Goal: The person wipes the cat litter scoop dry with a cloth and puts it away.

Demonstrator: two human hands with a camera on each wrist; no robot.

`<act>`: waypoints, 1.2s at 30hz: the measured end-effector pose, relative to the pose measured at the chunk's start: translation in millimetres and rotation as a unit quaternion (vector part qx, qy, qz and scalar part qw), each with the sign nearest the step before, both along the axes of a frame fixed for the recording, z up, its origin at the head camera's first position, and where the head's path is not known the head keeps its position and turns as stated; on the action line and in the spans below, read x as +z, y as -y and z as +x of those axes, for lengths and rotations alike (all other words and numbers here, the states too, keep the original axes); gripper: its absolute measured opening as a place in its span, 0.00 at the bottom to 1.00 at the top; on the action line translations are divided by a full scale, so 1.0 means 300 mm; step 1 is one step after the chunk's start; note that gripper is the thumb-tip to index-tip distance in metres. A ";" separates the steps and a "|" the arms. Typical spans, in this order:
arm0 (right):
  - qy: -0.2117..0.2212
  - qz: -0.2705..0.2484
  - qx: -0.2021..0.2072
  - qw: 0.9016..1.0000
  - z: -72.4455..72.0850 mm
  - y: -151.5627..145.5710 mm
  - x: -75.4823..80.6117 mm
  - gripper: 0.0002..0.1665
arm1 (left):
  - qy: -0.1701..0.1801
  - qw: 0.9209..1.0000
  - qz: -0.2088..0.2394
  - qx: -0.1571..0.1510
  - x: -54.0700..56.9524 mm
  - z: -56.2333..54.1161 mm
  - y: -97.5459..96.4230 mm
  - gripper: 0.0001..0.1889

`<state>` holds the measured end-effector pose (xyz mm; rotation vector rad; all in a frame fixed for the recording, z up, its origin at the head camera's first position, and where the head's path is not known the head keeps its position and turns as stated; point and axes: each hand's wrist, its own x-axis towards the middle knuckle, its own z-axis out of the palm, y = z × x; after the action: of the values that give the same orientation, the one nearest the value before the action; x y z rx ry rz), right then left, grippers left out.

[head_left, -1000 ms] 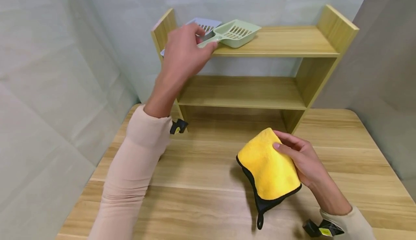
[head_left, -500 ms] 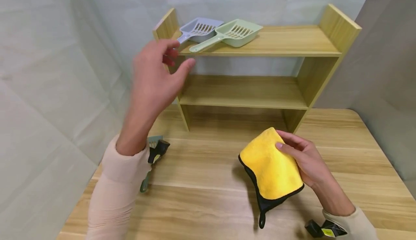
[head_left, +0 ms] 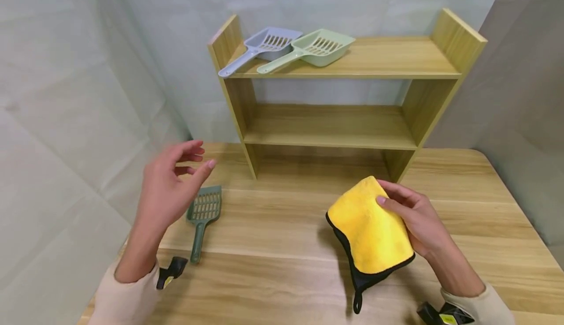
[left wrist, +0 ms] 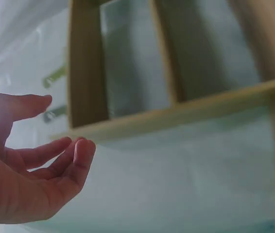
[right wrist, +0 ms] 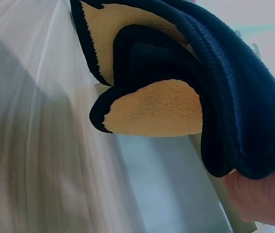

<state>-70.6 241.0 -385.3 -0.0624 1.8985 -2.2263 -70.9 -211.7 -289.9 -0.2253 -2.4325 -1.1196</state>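
Note:
My left hand (head_left: 169, 185) hangs in the air at the left with fingers loosely bent and nothing in them. Beneath it on the table lies a dark green slotted litter scoop (head_left: 206, 207), its handle toward me. At the right, my right hand (head_left: 418, 220) pinches a folded yellow cloth (head_left: 370, 227) with black edging and a hanging loop, held above the table. The right wrist view shows the folded layers of the cloth (right wrist: 157, 107) and its dark reverse side. On the top shelf, a lavender litter scoop (head_left: 269, 41) and a pale green litter scoop (head_left: 321, 48) lie side by side.
A wooden shelf unit (head_left: 352, 74) stands at the back of the wooden table (head_left: 264, 286). Both scoop handles on top reach the shelf's front edge. Pale fabric (head_left: 66, 95) hangs to the left and behind.
My left hand has let go of the pale green scoop and moved down and left, away from the top shelf. The dark green scoop is now uncovered. My right hand stays nearly still with the cloth.

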 end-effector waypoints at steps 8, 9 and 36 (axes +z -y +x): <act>0.003 -0.004 0.003 1.000 -0.002 -0.002 -0.006 0.21 | 0.113 0.993 0.010 -0.021 -0.173 0.048 0.132 0.33; 0.003 -0.005 0.004 1.000 -0.002 -0.001 -0.007 0.21 | 0.128 0.991 0.008 -0.024 -0.195 0.053 0.146 0.34; -0.008 -0.015 0.019 1.000 -0.001 0.001 -0.015 0.22 | 0.364 0.928 -0.043 0.057 -0.529 0.103 0.278 0.37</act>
<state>-70.9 240.8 -389.8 -0.1190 1.8554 -2.2373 -40.0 -294.9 -448.7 0.3780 -3.0837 -1.1900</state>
